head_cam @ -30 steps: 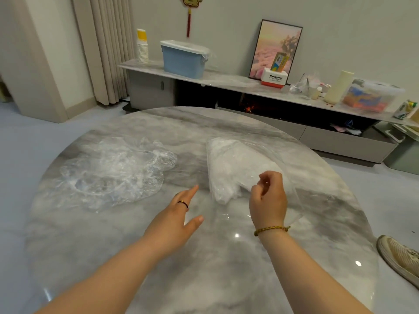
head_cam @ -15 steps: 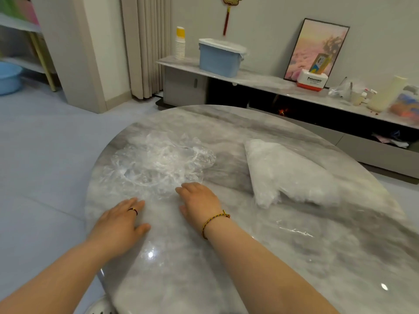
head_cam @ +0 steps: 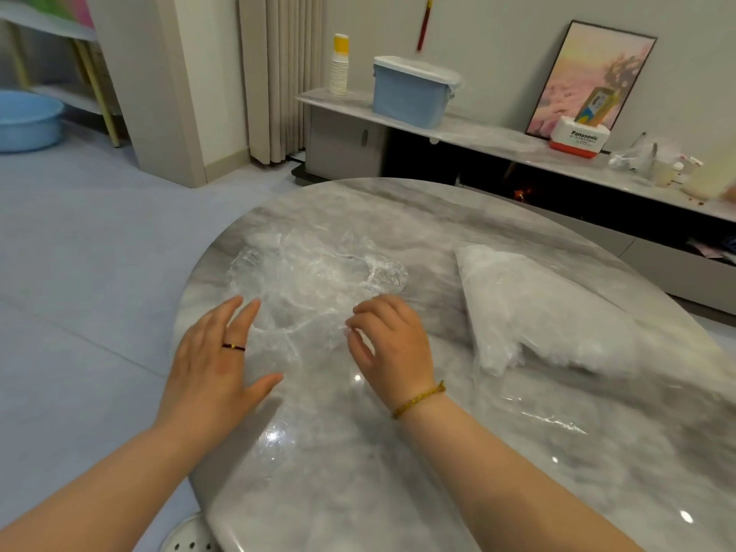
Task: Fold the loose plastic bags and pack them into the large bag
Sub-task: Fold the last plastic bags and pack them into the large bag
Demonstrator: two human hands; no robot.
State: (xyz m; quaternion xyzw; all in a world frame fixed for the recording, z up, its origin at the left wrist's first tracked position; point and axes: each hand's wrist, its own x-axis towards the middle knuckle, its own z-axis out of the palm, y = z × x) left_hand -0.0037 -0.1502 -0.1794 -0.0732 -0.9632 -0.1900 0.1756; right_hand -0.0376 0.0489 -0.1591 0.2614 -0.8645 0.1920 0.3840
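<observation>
Head view, left to right: a blue basin [head_cam: 28, 121] sits on the floor at the far left, under a rack with yellow legs. Past a pale curtain [head_cam: 275, 73], a long sideboard [head_cam: 490, 139] runs along the wall. On it stand a stack of paper cups [head_cam: 339, 69] with a yellow top, a blue lidded box [head_cam: 412, 95], a pink-toned picture [head_cam: 585, 69] leaning on the wall, and a white and red carton [head_cam: 579, 138] printed "Panasonic"; the smaller line under that word is too fine to read. A tall yellow packet stands on the carton, its print unreadable.

On the round marble counter [head_cam: 398, 492], the left hand [head_cam: 215, 368], with a dark ring [head_cam: 233, 346] on one finger, lies flat with fingers straight and spread and the thumb held out wide. Its fingertips reach the near left edge of the loose bags [head_cam: 314, 280], a crumpled clear heap on the counter's left half.

The right hand [head_cam: 392, 344], with a gold bracelet [head_cam: 418, 400] at the wrist, is at the heap's near right edge. Its fingers curl down and its fingertips are on the plastic; whether they pinch a bag cannot be told.

Bare marble separates the heap from the large bag [head_cam: 537, 312], which lies on its side on the right half, stuffed with white folded plastic. Its clear film trails flat across the counter towards the near right. Neither hand touches it.
</observation>
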